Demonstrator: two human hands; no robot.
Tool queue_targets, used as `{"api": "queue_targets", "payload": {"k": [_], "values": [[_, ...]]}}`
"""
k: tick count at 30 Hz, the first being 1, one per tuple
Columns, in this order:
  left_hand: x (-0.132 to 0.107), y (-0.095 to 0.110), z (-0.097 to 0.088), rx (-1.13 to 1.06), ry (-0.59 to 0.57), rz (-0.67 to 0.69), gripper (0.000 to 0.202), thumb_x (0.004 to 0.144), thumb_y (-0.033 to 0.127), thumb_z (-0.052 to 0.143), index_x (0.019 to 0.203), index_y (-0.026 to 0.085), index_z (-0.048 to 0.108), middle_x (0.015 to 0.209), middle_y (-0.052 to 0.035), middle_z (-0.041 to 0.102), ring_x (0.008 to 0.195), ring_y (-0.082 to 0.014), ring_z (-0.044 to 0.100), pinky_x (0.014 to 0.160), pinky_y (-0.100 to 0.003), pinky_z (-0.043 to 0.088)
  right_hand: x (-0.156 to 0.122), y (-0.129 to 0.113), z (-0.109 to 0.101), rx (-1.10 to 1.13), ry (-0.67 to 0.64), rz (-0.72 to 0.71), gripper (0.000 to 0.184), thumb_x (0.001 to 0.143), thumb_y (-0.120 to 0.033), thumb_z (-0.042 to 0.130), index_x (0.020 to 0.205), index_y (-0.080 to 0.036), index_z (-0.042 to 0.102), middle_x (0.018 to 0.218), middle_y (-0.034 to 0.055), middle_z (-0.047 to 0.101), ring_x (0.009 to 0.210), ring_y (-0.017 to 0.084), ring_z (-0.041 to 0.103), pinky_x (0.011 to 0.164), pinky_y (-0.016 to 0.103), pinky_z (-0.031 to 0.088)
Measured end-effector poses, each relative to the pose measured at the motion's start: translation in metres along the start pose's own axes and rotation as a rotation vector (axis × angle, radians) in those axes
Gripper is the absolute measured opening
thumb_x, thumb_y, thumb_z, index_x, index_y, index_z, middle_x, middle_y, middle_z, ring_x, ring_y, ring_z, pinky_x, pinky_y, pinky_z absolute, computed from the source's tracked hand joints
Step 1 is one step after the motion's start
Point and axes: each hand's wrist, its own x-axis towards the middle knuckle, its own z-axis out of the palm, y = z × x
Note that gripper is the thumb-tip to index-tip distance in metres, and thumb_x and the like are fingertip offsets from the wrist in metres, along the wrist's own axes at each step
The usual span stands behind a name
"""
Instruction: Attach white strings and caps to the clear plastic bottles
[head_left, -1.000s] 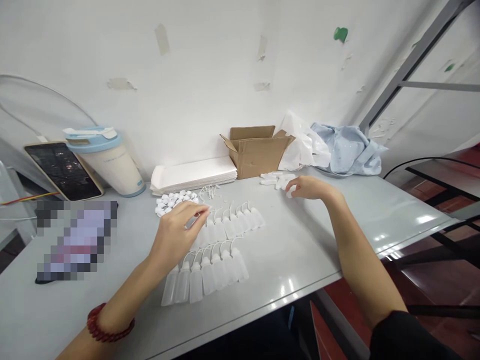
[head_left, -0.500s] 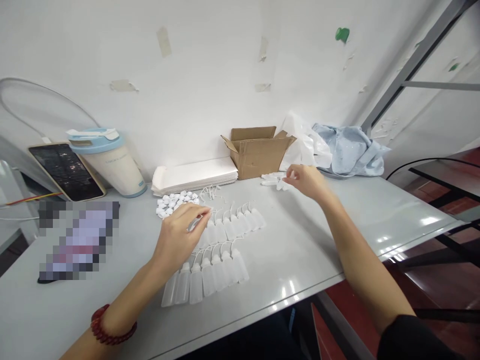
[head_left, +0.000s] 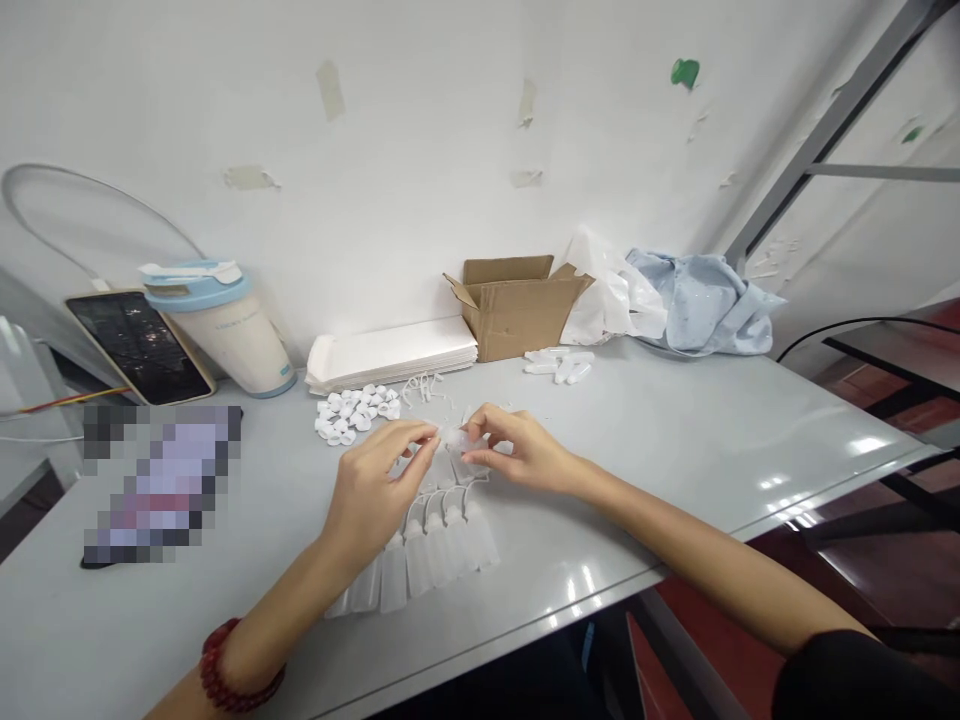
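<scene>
Right hand [head_left: 517, 452] pinches a small bottle [head_left: 457, 438] by its body, just above the rows of bottles [head_left: 442, 535] lying on the table [head_left: 675, 450]. Left hand [head_left: 371, 490] closes thumb and forefinger on its neck end; whether a cap is there is too small to tell. Probably light, thin soft plastic, slick, dents if squeezed. Best gripped gently at the stiffer shoulder. Loose caps [head_left: 352, 412] lie near.

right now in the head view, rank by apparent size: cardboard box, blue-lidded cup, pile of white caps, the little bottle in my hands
1. blue-lidded cup and cardboard box: look about alike, not ranked
2. pile of white caps
3. little bottle
</scene>
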Motion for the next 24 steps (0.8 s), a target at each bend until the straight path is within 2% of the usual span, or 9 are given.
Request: {"api": "queue_targets", "payload": {"k": [5, 10, 14, 19, 24], "values": [[-0.0024, 0.0008, 0.0047, -0.007, 0.018, 0.078, 0.009, 0.085, 0.013, 0.059, 0.090, 0.016, 0.065, 0.085, -0.0037, 0.070, 0.075, -0.0138, 0.062, 0.067, -0.026, 0.051, 0.0000, 0.0025, -0.0011, -0.047, 0.020, -0.011, 0.012, 0.084, -0.023, 0.060, 0.087, -0.019, 0.049, 0.085, 0.0012, 0.059, 0.069, 0.010, 0.054, 0.066, 0.024, 0.047], [-0.0037, 0.0011, 0.0068, -0.001, 0.010, 0.165, 0.013, 0.085, 0.009, 0.057, 0.096, 0.012, 0.064, 0.089, -0.0068, 0.068, 0.084, -0.0161, 0.062, 0.072, -0.029, 0.052, -0.0016, 0.0021, -0.0006, -0.119, -0.004, 0.024, 0.014, 0.085, -0.025, 0.058, 0.092, -0.019, 0.047, 0.090, 0.0033, 0.060, 0.067, 0.011, 0.054, 0.065, 0.026, 0.047], [-0.0043, 0.0017, 0.0059, 0.006, 0.008, 0.192, 0.018, 0.086, 0.007, 0.055, 0.101, 0.013, 0.063, 0.092, -0.0072, 0.067, 0.086, -0.0167, 0.061, 0.073, -0.030, 0.052, -0.0030, 0.0006, 0.0012, -0.140, -0.007, 0.042, 0.024, 0.086, -0.028, 0.056, 0.106, -0.018, 0.045, 0.086, 0.0035, 0.061, 0.061, 0.011, 0.051, 0.061, 0.026, 0.046], [-0.0049, 0.0020, 0.0067, 0.053, -0.056, 0.232, 0.027, 0.087, 0.007, 0.054, 0.111, 0.015, 0.062, 0.101, -0.0087, 0.065, 0.093, -0.0186, 0.059, 0.081, -0.034, 0.051, -0.0044, -0.0019, 0.0025, -0.121, 0.000, 0.044, 0.043, 0.088, -0.028, 0.054, 0.129, -0.018, 0.043, 0.076, 0.0006, 0.062, 0.057, 0.011, 0.049, 0.060, 0.025, 0.046], [-0.0040, 0.0035, 0.0056, -0.001, -0.080, 0.220, 0.029, 0.087, 0.008, 0.054, 0.113, 0.017, 0.063, 0.107, -0.0087, 0.065, 0.098, -0.0191, 0.060, 0.086, -0.034, 0.050, -0.0034, -0.0027, 0.0042, 0.020, 0.056, 0.031, 0.031, 0.087, -0.025, 0.054, 0.118, -0.019, 0.056, 0.075, -0.0001, 0.060, 0.064, 0.011, 0.056, 0.065, 0.026, 0.049]]}}
